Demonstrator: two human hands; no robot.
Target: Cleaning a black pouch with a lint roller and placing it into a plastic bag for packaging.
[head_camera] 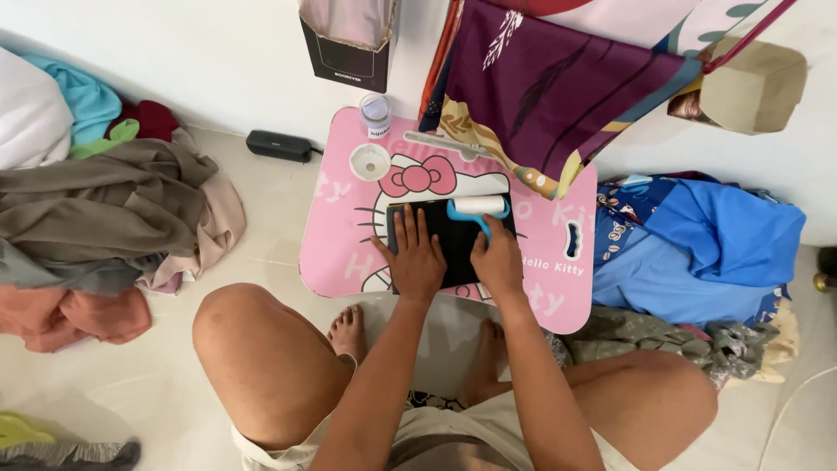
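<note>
A: What's under the hands?

B: A flat black cloth [449, 235], spread mid-way on the pink table [336, 235]. The left hand [413, 257] lies open on it, fingers spread, gripping nothing.

A: And the right hand [497, 257]?

B: Its grip is closed round the blue handle of a lint roller [478, 208], whose white roll rests at the cloth's far edge.

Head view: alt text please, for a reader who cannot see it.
A seated person's left hand presses a black cloth flat on a pink lap table while the right hand holds a blue-handled lint roller on it. Clothes piles surround them.
</note>
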